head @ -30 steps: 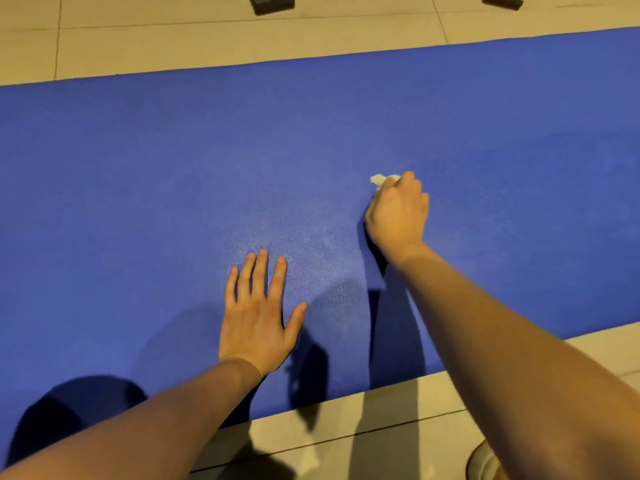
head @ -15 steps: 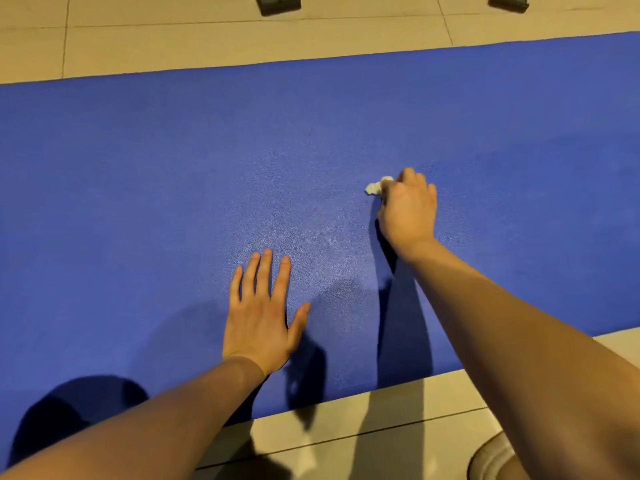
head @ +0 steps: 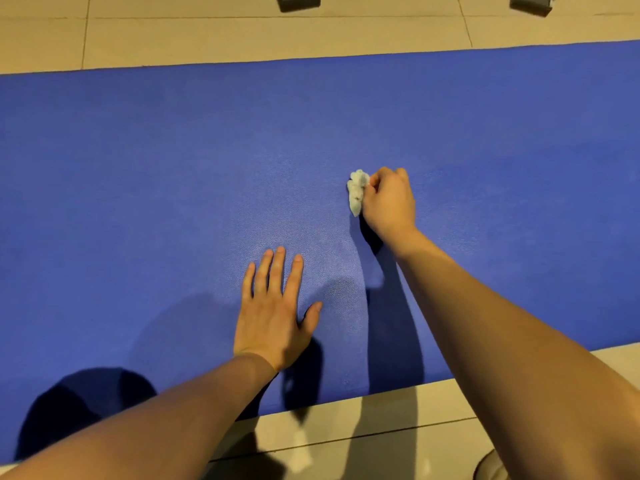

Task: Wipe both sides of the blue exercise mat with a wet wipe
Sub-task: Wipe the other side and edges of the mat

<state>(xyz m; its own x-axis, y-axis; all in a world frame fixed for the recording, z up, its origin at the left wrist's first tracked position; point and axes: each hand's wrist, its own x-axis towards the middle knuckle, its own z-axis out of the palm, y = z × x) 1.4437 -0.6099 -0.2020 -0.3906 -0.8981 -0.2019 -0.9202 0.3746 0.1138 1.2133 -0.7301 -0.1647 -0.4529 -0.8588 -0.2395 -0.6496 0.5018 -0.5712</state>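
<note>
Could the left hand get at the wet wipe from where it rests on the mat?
Probably yes: bare mat lies between the left hand and the wet wipe, but the right hand grips it.

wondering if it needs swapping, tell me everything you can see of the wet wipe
The wet wipe is a small, crumpled white wad with a few greyish specks. The right hand grips it in curled fingers, so only the part sticking out past them shows. It rests against the blue exercise mat, around the middle of its width.
</note>
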